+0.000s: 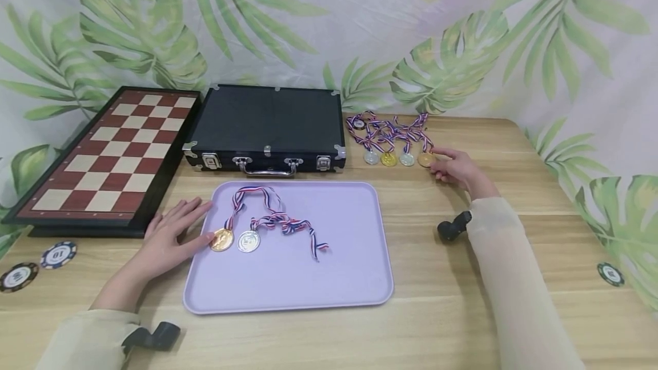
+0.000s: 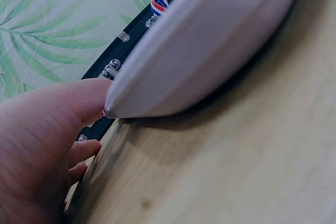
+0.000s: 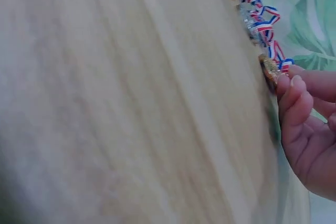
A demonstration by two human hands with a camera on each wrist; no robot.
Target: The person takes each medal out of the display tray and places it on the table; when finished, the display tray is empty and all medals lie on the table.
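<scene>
While the right hand pinches the edge of a bronze-coloured medal between thumb and finger, that medal lies at the right end of a row on the wooden table, beyond the tray's far right corner. Beside it, in order leftward: one pale silver medal, one gold medal, one further silver medal, each on a red, white and blue ribbon, the ribbons tangled behind, with a dark poker chip among them. Left hand: grasping nothing, fingers extended, thumb over the rim of a lilac tray and against a second gold medal. Also on the tray: another silver medal, just right of the gold one, with twisted striped ribbons trailing right. Behind the tray: one black case, shut, metal corners, handle facing forward. Left of the case: one red-and-cream chequered board. Near left edge of table: a blue chip and a black chip. Far right: one green chip. At rear: leaf-printed cloth. On the wrists: pale sleeves, each with a small black device.
</scene>
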